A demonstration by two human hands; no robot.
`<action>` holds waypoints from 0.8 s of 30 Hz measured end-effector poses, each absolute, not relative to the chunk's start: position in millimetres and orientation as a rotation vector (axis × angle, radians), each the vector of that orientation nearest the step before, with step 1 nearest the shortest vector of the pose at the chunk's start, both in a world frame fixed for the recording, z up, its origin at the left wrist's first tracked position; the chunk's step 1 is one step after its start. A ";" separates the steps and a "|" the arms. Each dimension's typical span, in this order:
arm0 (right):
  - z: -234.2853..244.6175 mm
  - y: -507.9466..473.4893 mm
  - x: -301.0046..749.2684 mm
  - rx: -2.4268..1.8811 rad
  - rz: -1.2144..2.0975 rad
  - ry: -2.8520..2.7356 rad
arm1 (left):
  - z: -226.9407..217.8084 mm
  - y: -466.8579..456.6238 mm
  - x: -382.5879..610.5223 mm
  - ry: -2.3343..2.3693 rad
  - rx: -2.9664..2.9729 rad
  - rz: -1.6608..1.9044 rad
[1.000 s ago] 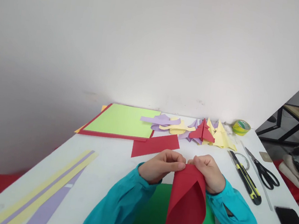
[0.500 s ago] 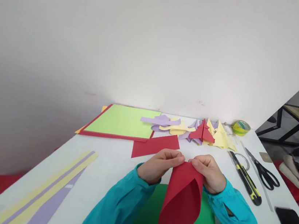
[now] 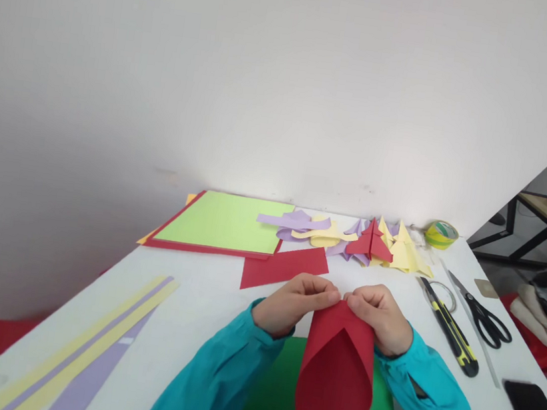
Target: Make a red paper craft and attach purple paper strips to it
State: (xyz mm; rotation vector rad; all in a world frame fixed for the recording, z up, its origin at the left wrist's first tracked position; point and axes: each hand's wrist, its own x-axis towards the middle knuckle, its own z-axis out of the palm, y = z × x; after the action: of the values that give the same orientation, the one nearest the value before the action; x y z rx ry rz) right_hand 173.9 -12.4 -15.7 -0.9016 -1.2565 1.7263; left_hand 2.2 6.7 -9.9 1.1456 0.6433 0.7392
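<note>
Both hands are closed in a pinch on the far edge of a red sheet of paper [image 3: 336, 374]. The left hand [image 3: 293, 304] has its fingers curled in, thumb and forefinger tips pressed on the paper's top left corner. The right hand [image 3: 380, 316] is curled the same way and grips the top right corner, its fingertips nearly meeting the left's. The red sheet bows toward the person, its two sides curving in to form a rounded pocket below the hands, over a green sheet [image 3: 273, 400] lying under the wrists. A flat red piece [image 3: 283, 267] lies just beyond the left hand. A yellow-and-black cutter [image 3: 449, 326] and scissors [image 3: 483, 317] lie to the right of the right hand.
</note>
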 end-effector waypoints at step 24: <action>-15.3 -13.0 175.6 -0.888 1.746 -1.213 | -4.5 6.4 -0.3 0.624 1.226 0.711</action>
State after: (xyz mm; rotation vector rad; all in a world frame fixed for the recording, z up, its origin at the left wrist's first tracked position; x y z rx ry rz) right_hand 175.6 -13.0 -15.3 -0.8883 -1.2133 1.7463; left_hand -0.3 6.4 -4.5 1.2257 0.6242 0.7107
